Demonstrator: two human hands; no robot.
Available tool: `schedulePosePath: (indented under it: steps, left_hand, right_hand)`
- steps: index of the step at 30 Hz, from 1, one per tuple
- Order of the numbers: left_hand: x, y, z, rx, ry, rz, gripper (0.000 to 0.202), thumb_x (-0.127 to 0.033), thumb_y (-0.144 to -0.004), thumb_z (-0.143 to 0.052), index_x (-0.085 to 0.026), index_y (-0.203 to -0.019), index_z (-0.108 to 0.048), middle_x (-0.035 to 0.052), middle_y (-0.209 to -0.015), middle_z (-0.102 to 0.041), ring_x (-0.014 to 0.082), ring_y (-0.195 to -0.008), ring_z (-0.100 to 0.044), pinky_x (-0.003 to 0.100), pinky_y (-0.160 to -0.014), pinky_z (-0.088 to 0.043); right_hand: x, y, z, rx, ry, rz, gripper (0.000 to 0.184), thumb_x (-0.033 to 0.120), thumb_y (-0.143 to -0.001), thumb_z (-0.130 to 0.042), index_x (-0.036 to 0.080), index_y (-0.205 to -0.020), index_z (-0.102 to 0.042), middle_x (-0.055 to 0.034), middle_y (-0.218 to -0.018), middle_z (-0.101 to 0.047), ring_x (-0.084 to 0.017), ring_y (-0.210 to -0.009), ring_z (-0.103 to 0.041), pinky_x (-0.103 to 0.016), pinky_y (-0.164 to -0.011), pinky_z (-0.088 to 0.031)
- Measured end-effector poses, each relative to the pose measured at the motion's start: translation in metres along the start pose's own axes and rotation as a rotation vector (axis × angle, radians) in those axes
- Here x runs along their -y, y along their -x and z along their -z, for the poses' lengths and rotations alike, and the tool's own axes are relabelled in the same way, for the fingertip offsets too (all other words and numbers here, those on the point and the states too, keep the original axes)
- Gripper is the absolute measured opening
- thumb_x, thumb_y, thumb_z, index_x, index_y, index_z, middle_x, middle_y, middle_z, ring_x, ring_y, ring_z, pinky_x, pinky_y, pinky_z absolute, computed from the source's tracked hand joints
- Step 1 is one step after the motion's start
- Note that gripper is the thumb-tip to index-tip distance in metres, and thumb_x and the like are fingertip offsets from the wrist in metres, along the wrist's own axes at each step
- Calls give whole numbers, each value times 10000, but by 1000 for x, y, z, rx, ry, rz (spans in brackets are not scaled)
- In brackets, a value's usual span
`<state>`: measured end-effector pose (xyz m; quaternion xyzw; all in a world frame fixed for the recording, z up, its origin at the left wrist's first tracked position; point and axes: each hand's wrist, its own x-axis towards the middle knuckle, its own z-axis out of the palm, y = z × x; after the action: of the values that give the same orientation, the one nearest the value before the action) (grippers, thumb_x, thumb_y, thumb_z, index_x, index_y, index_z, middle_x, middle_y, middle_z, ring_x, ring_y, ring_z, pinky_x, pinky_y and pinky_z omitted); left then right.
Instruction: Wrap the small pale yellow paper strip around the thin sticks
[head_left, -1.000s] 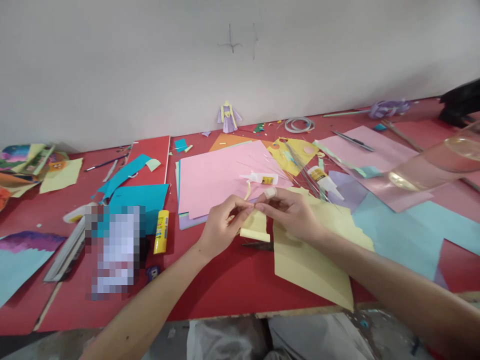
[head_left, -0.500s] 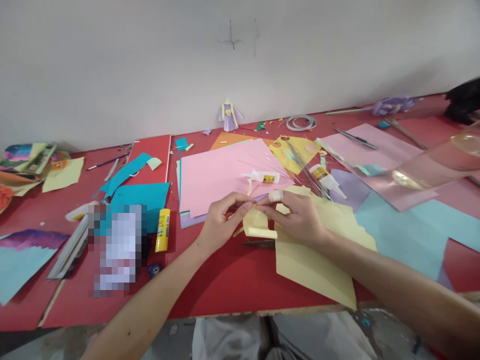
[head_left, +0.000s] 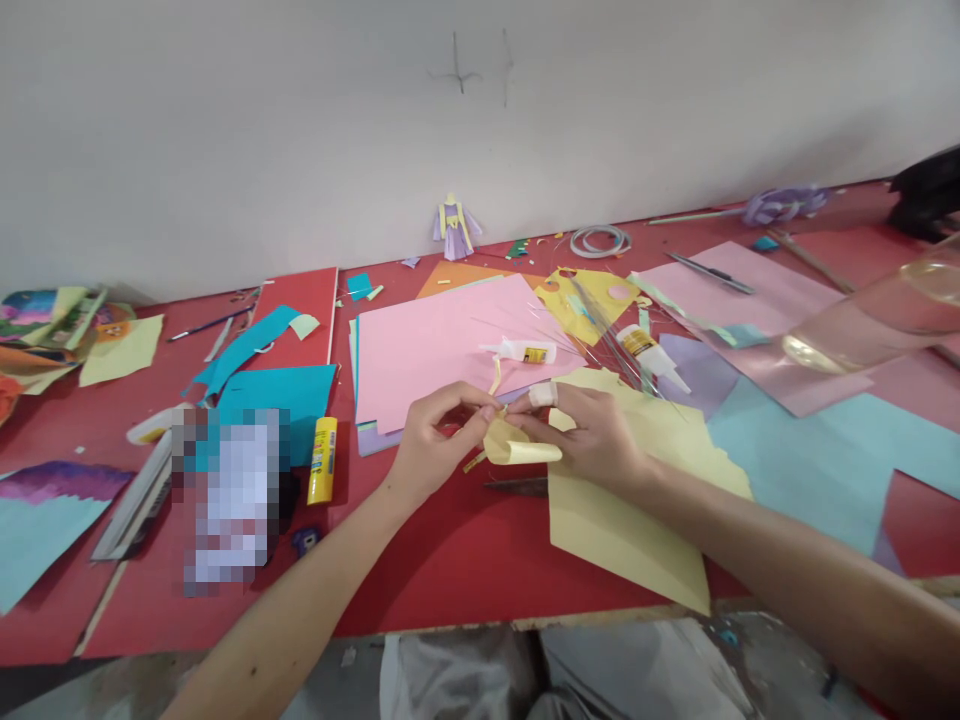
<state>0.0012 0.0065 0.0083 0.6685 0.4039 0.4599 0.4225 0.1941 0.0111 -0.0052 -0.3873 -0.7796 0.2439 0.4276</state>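
Note:
Between my hands is a small curled piece of pale yellow paper [head_left: 517, 447], its lower edge rolled up. My left hand [head_left: 448, 428] pinches its upper edge between thumb and fingers. My right hand [head_left: 589, 425], with a white bandage on one finger, grips the same piece from the right; its fingertips are partly hidden. Under my right hand and forearm lies a large pale yellow sheet [head_left: 630, 540]. The dark blade of a scissors-like tool [head_left: 517, 487] shows below the curled piece. Just beyond my fingers, a small white glue bottle [head_left: 529, 351] rests on pink paper [head_left: 427, 350].
A yellow glue stick [head_left: 322, 462] stands left of my left hand. Another glue bottle [head_left: 649, 355] lies to the right, near a clear cup [head_left: 870, 315]. A craft knife [head_left: 709, 272] lies on pink paper farther back. A small paper dress figure [head_left: 454, 228] leans against the wall.
The curled yellow paper has tilted slightly, and its rolled lower edge has opened into a wider curl. Both hands stay close together on it. The whole view has shifted a little.

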Motion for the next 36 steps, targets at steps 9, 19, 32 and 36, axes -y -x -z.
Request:
schedulePosePath:
  steps: [9,19,32,36]
  left_hand:
    - [1,0,0,-15,31,53,110,-278,-852,-653,-176,-812,-649,0,-726,-623,97,-627,-567,191,-563,-465]
    - [2,-4,2,78,28,151,237,-374,-927,-553,-173,-829,-632,5,-797,-613,106,-722,-548,188,-623,-446]
    - [4,0,1,20,-141,-28,98,-235,-898,-584,-181,-907,-665,7,-826,-682,100,-725,-627,179,-654,-504]
    - [1,0,1,-1,-208,-79,88,-201,-896,-577,-184,-916,-660,-2,-833,-688,93,-736,-634,174,-683,-506]
  right_hand:
    - [0,0,-1,-33,47,35,69,245,-887,-636,201,-835,-649,-5,-761,-729,-127,-647,-647,-239,-612,-478]
    - [-2,-1,-2,-81,41,154,53,189,-869,-657,202,-833,-620,-8,-796,-744,-123,-665,-673,-231,-619,-514]
    - [0,-1,-2,-28,-44,36,44,208,-904,-590,203,-930,-626,-17,-826,-722,-129,-710,-661,-237,-659,-507]
    - [0,-2,-2,11,-96,-26,41,208,-915,-571,198,-915,-611,-2,-780,-685,-111,-669,-612,-227,-618,-468]
